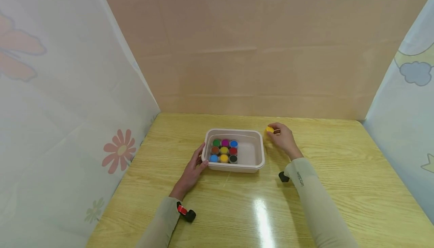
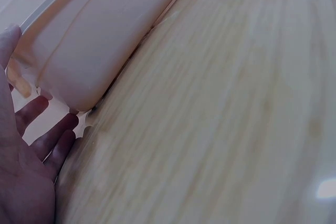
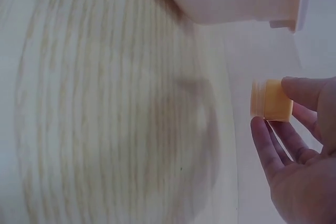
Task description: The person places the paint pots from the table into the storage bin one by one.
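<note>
A pale pink plastic box point(image 1: 251, 167) sits on the table, its left part filled with several small paint jars point(image 1: 224, 150) in rows, with lids of green, purple, blue, brown, yellow, red and black. My left hand point(image 1: 192, 170) grips the box's near left corner; in the left wrist view its thumb point(image 2: 9, 43) lies at the rim and the fingers are bent against the outer side. Just beyond the right end of the box, my right hand point(image 1: 283, 138) pinches a yellow paint jar point(image 3: 275, 100) between thumb and fingers, held above the table.
The wood-grain table point(image 1: 217, 210) reaches back to a brown covered wall point(image 1: 257, 71). Printed white sheets stand at the left point(image 1: 74, 101) and right point(image 1: 413, 127). Black wrist cameras are strapped below both sleeves.
</note>
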The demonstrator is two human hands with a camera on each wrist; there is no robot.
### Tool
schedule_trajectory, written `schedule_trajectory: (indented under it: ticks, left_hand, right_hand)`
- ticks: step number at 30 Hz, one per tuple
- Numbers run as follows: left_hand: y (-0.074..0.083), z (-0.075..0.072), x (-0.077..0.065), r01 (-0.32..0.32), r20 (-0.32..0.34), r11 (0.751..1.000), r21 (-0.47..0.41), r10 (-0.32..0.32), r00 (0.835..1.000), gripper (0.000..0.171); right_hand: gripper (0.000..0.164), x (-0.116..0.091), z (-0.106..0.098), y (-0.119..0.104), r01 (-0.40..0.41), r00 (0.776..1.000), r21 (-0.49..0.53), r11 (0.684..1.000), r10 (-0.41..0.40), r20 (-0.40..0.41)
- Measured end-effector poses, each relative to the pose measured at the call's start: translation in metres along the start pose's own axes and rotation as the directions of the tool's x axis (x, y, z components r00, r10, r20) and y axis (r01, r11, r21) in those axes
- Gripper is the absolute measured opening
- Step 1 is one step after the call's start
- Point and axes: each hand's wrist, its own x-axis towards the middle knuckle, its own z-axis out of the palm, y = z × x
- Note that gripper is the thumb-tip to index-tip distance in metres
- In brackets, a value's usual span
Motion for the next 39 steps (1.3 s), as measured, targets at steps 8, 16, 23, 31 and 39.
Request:
schedule_trajectory:
  ticks: [8,16,23,31,39]
  left_hand:
    - [0.0,0.0,-0.001,-0.016,-0.016,1.0,0.003,0.016,1.0,0.065]
    - [0.0,-0.001,-0.001,-0.013,-0.005,1.0,0.016,0.013,1.0,0.065]
    - [-0.001,-0.003,0.001,-0.006,-0.002,1.0,0.014,0.006,1.0,0.064]
    - [-0.001,-0.001,0.002,0.027,0.011,1.0,-0.002,-0.027,1.0,0.067]
    - [0.024,-0.002,-0.005,0.02,0.027,1.0,-0.019,-0.02,0.999,0.067]
  right_hand:
    - [0.043,0.0,-0.002,-0.005,-0.002,1.0,0.051,0.999,0.003,-0.022]
    - [0.042,0.0,-0.004,-0.016,-0.003,0.998,0.085,0.996,0.008,-0.061]
    - [0.042,-0.002,-0.005,-0.026,-0.011,0.995,0.117,0.993,0.023,-0.095]
    - [0.042,-0.004,-0.007,-0.035,-0.022,0.992,0.176,0.984,0.044,-0.122]
    - [0.043,-0.002,-0.007,-0.038,0.012,0.994,0.292,0.956,0.02,-0.106]
